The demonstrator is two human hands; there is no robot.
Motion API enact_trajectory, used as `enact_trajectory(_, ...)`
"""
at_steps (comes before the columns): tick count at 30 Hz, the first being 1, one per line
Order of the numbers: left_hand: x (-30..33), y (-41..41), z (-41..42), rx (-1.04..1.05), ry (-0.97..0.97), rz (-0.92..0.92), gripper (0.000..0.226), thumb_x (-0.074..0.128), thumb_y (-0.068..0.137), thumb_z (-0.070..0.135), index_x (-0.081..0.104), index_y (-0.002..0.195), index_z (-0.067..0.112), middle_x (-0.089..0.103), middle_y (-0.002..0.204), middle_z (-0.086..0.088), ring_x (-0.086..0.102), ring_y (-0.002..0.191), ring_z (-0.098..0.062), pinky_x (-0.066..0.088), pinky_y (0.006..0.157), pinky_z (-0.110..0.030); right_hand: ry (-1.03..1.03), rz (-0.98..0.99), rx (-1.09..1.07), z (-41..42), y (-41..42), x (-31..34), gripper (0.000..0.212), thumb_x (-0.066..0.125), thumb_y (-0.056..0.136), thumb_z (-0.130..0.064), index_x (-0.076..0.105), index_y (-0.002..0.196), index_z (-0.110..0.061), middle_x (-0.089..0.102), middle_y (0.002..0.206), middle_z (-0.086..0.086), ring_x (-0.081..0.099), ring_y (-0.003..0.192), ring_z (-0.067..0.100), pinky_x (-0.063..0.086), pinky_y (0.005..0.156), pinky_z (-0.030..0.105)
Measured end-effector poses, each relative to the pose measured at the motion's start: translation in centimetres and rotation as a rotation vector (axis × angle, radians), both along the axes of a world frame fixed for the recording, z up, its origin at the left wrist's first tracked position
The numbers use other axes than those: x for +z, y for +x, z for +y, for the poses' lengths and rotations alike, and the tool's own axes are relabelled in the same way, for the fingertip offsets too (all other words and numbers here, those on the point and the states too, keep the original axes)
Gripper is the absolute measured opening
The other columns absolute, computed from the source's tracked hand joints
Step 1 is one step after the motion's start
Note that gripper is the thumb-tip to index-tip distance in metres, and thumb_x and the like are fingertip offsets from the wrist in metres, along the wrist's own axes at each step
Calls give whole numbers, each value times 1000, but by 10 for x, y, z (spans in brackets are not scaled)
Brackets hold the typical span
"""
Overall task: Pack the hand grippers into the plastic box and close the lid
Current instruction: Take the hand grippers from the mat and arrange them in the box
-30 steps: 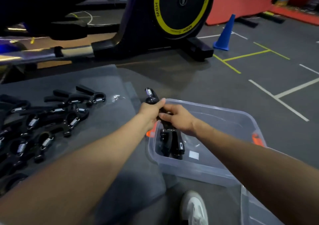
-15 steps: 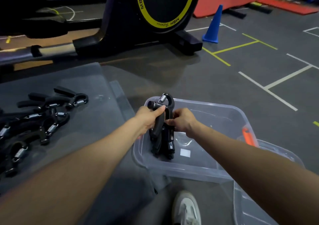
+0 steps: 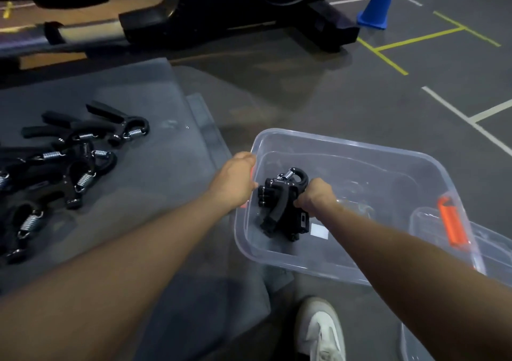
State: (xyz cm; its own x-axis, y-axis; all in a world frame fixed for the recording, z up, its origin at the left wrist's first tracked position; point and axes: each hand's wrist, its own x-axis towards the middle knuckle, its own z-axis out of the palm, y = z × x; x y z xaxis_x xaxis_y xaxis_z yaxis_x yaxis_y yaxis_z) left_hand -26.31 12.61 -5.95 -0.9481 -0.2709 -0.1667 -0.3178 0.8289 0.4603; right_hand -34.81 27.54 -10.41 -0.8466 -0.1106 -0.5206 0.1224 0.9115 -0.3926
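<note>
The clear plastic box (image 3: 346, 142) stands open on the floor, with an orange latch (image 3: 451, 223) on its right side. A few black hand grippers (image 3: 282, 204) with steel springs stand bunched at its left end. My right hand (image 3: 315, 194) is curled over the right side of that bunch, inside the box. My left hand (image 3: 235, 178) sits at the box's left rim beside the bunch, with its fingers hidden. Several more hand grippers (image 3: 83, 161) lie in a loose pile on a grey mat (image 3: 166, 194) to the left.
A clear lid (image 3: 496, 252) lies against the box's right side. A black and yellow exercise bike (image 3: 235, 14) stands behind the mat, and a blue cone (image 3: 376, 3) at the back right. My white shoe (image 3: 321, 330) is just in front of the box.
Both hands have lowered a hand gripper from above the rim down into the box, beside those inside. My left hand has drawn back to the left rim.
</note>
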Motion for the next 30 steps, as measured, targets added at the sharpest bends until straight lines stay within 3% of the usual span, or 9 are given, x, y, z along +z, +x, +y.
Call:
enact_trajectory(4,0,-2,-6,-48,-29,0,59,64,86,19,42,139,6,35,150,-2,39,136,-20,26,112,-25,29,17,34,-15,2,-9,9,62,82,-9,59,88,-3,67,109,17,67,101,32,54,80,34)
enact_trajectory(7,-1,-1,-9,-66,-21,3,61,65,86,21,40,140,9,34,151,-1,37,138,-18,25,113,-24,57,51,24,-18,1,-15,23,60,83,-8,61,105,0,66,113,18,65,104,33,52,82,35)
enact_trajectory(12,-3,-2,-11,-82,16,-9,64,64,86,21,36,143,11,33,152,-1,33,139,-16,22,113,-22,56,105,77,-18,2,-15,24,59,85,-7,61,106,4,65,113,23,62,108,36,50,83,36)
enact_trajectory(15,-2,0,-12,-60,41,-38,63,64,86,23,38,142,13,36,149,0,37,136,-19,30,113,-28,-13,124,85,-26,4,0,22,58,83,-9,63,102,2,67,107,22,64,101,36,52,79,34)
enact_trajectory(20,20,25,-29,66,27,-10,53,58,90,26,42,139,17,45,139,-5,43,130,-24,37,108,-37,-224,257,98,-50,22,46,29,56,86,-9,63,113,-3,67,115,16,60,112,34,49,94,36)
enact_trajectory(25,55,89,-66,253,-6,24,48,60,88,22,48,135,16,49,136,-8,50,125,-25,39,107,-36,-352,235,261,-99,65,97,39,65,86,-16,58,122,-2,63,123,16,57,118,30,43,98,33)
enact_trajectory(30,81,184,-106,402,-41,-3,49,62,87,20,49,134,14,49,134,-10,51,124,-25,39,106,-33,-446,163,409,-164,138,126,36,67,85,-16,60,118,-5,63,119,14,58,116,29,44,97,31)
